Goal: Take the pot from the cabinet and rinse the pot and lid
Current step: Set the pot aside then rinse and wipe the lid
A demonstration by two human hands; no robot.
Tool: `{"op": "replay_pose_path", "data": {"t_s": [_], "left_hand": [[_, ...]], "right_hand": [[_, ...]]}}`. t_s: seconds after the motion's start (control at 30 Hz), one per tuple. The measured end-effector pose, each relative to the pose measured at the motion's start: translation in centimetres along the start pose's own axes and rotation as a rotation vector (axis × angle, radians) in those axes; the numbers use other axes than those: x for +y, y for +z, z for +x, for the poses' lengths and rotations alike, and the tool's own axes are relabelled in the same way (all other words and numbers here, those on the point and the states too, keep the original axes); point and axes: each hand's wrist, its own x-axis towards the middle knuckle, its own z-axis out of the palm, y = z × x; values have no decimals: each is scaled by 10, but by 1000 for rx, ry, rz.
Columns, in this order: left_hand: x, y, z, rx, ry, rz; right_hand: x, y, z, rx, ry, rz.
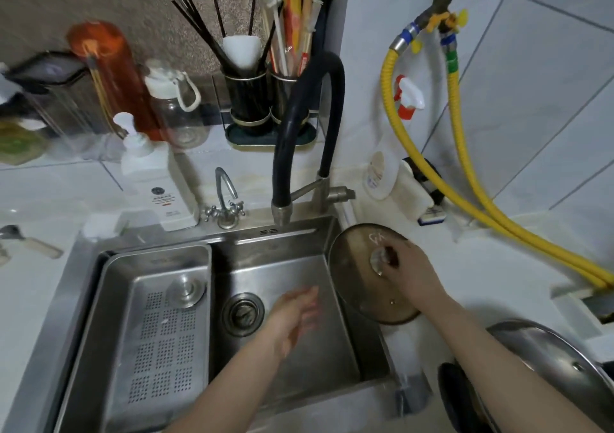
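The right hand pinches the knob of the glass lid at the sink's right edge; the left hand, fingers straight and loose, hovers blurred over the basin.

Steel sink, drainer tray in its left half, black tap above, right hand pinching knob of glass lid at sink's right rim, left hand blurred, fingers extended over basin, steel pot on worktop, lower right.
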Motion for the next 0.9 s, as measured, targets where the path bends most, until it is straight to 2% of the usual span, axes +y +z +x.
{"op": "replay_pose_path", "data": {"t_s": [0.2, 0.3, 0.53, 0.67, 0.83, 0.9], "left_hand": [[26, -34, -15, -170, 124, -224], [35, -52, -17, -133, 149, -290], [55, -61, -27, -92, 266, -201], [61, -60, -33, -57, 361, -146], [68, -52, -35, -50, 395, -198], [70, -46, -34, -47, 401, -205]], "right_hand": [[-62, 25, -14, -119, -26, 119], [-80, 33, -16, -137, -15, 178], [-93, 37, -8, -227, -2, 319], [-85, 25, 27, -170, 45, 306], [-69, 18, 82, 8, 9, 305], [-62, 20, 102, 27, 24, 300]]}}
